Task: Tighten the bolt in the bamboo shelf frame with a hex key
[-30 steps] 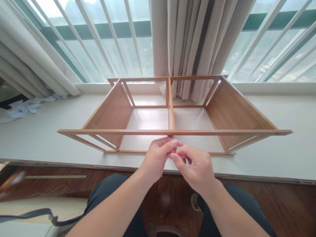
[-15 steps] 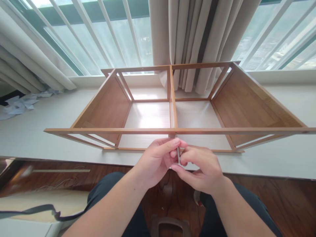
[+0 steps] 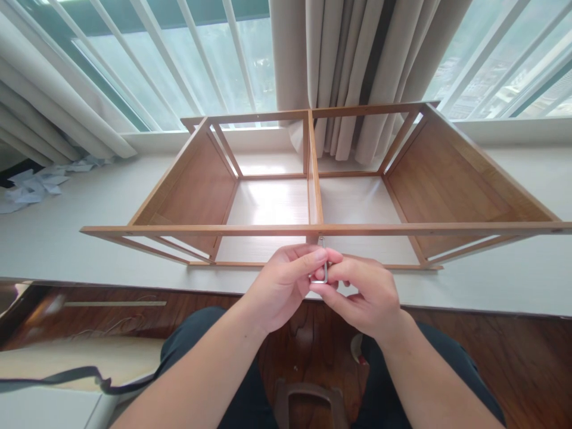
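Observation:
A wooden frame [image 3: 250, 230] with a middle divider and two solid side panels stands on the pale ledge. In front of its near rail, a thin metal hex key [image 3: 325, 273] bent in an L points up toward a small screw [image 3: 321, 239] below the divider. My left hand [image 3: 288, 280] pinches the key's long arm between thumb and fingers. On the short bent end, my right hand [image 3: 364, 292] is closed with thumb and forefinger. Whether the key's tip sits in the screw is hard to make out.
The white ledge [image 3: 67, 238] runs under the frame to the window. Curtains [image 3: 339, 71] hang behind it, and crumpled white paper [image 3: 36, 185] lies at the far left. A brown stool [image 3: 310, 390] stands between my knees on the wooden floor.
The hex key has turned, so its short end now points left toward my left hand. My right fingers have shifted with it, and the view has tilted slightly.

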A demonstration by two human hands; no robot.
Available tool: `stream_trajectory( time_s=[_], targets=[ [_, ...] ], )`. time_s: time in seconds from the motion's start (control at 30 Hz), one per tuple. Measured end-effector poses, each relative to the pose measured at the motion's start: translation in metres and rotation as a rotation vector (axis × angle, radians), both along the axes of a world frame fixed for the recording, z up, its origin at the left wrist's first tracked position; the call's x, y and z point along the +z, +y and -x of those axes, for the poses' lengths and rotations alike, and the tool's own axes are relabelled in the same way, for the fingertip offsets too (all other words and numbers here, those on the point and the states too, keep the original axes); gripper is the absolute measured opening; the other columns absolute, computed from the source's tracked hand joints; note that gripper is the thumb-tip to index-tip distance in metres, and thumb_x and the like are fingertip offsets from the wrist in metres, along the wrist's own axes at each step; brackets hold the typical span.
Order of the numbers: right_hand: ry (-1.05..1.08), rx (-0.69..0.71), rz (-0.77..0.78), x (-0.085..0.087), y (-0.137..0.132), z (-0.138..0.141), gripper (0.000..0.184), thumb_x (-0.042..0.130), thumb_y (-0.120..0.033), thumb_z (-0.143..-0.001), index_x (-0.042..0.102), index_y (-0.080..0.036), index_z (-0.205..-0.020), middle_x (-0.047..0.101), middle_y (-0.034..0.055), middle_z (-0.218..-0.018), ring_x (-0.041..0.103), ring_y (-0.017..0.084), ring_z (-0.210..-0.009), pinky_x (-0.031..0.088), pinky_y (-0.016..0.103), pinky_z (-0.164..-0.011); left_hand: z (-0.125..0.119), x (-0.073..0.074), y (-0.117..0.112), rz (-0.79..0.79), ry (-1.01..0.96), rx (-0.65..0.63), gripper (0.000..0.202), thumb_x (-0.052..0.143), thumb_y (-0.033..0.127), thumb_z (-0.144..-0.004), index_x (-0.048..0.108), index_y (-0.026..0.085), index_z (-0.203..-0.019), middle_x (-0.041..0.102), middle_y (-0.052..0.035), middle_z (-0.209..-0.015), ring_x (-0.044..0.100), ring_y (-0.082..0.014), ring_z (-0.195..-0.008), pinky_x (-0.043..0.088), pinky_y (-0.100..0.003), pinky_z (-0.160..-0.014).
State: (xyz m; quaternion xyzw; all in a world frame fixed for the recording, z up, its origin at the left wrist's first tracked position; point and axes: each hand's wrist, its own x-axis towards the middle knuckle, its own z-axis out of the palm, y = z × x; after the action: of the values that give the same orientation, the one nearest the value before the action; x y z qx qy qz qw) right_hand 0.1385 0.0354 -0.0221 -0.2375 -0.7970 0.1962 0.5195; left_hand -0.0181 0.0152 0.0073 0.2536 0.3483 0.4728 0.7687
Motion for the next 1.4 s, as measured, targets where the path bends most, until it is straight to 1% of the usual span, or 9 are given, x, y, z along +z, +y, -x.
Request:
stream_trajectory(
  time_s=[0.23,0.4,0.57,0.73,0.93,1.1,1.23,1.33,1.4],
  targets=[
    [-0.01,0.0,0.0,-0.007,0.001,0.0,0.022,0.076,-0.022,-0.091,0.057,-0.02,-0.08,0.069,-0.0031,-0.07,0.057,0.006,-0.059,0.047,0.019,-0.06,0.001,-0.004,0.001,-0.022,0.041,0.019,0.022,0.08,0.032,-0.082,0.076,0.011,-0.079,0.056,0.0008,-0.06,0.061,-0.0099,-0.061,0.05,-0.023,-0.066],
    [-0.021,0.004,0.016,-0.008,0.001,-0.001,0.021,0.077,-0.024,-0.091,0.058,-0.02,-0.082,0.069,-0.0017,-0.07,0.056,0.007,-0.06,0.046,0.02,-0.059,0.001,-0.004,0.001,-0.011,0.058,0.052,0.025,0.084,0.034,-0.077,0.075,0.011,-0.078,0.056,0.0,-0.06,0.062,-0.0118,-0.064,0.05,-0.022,-0.064],
    [-0.005,-0.03,-0.007,-0.007,0.0,0.003,0.021,0.076,-0.025,-0.091,0.058,-0.02,-0.084,0.068,-0.0019,-0.07,0.055,0.008,-0.06,0.047,0.021,-0.059,0.0,-0.005,0.002,-0.021,0.063,0.049,0.024,0.081,0.033,-0.079,0.074,0.01,-0.079,0.058,-0.0008,-0.061,0.06,-0.0105,-0.062,0.047,-0.021,-0.062],
    [-0.002,-0.07,-0.025,-0.006,-0.001,0.006,0.022,0.075,-0.027,-0.093,0.058,-0.019,-0.081,0.068,-0.0017,-0.068,0.054,0.007,-0.058,0.046,0.021,-0.059,0.001,-0.008,0.003,-0.014,0.061,0.049,0.024,0.08,0.033,-0.081,0.073,0.01,-0.08,0.061,-0.0023,-0.064,0.063,-0.0122,-0.064,0.048,-0.022,-0.064],
    [0.027,-0.109,-0.051,-0.007,-0.003,0.009,0.022,0.075,-0.025,-0.092,0.058,-0.018,-0.079,0.066,-0.0026,-0.066,0.053,0.006,-0.056,0.045,0.02,-0.058,0.001,-0.009,0.004,-0.041,0.04,0.029,0.027,0.077,0.034,-0.085,0.07,0.009,-0.076,0.063,-0.0032,-0.064,0.065,-0.013,-0.064,0.052,-0.023,-0.064],
    [0.036,-0.142,-0.055,-0.004,-0.006,0.012,0.021,0.07,-0.026,-0.093,0.058,-0.018,-0.077,0.064,-0.0028,-0.063,0.053,0.006,-0.055,0.045,0.019,-0.058,0.0,-0.011,0.005,-0.061,0.029,0.019,0.03,0.075,0.033,-0.087,0.068,0.009,-0.071,0.064,-0.0034,-0.064,0.064,-0.0113,-0.062,0.052,-0.022,-0.063],
    [0.044,-0.147,-0.047,-0.003,-0.007,0.012,0.02,0.065,-0.025,-0.094,0.058,-0.018,-0.076,0.06,-0.0041,-0.06,0.053,0.005,-0.054,0.045,0.016,-0.057,0.0,-0.011,0.006,-0.065,0.04,0.02,0.028,0.075,0.034,-0.087,0.069,0.01,-0.074,0.06,-0.0022,-0.061,0.066,-0.0139,-0.063,0.052,-0.023,-0.063],
    [0.051,-0.116,-0.015,-0.005,-0.007,0.01,0.018,0.061,-0.023,-0.094,0.058,-0.018,-0.077,0.059,-0.0037,-0.06,0.053,0.006,-0.053,0.045,0.017,-0.056,0.0,-0.01,0.005,-0.058,0.056,0.024,0.029,0.076,0.036,-0.085,0.068,0.011,-0.075,0.058,-0.0014,-0.06,0.067,-0.0155,-0.062,0.052,-0.024,-0.061],
    [0.057,-0.079,0.021,-0.007,-0.007,0.009,0.016,0.059,-0.021,-0.095,0.059,-0.018,-0.079,0.061,-0.003,-0.062,0.055,0.006,-0.054,0.046,0.018,-0.057,0.0,-0.01,0.005,-0.044,0.076,0.046,0.029,0.078,0.037,-0.084,0.068,0.011,-0.075,0.057,-0.0008,-0.06,0.065,-0.0138,-0.06,0.05,-0.023,-0.06]
  ],
)
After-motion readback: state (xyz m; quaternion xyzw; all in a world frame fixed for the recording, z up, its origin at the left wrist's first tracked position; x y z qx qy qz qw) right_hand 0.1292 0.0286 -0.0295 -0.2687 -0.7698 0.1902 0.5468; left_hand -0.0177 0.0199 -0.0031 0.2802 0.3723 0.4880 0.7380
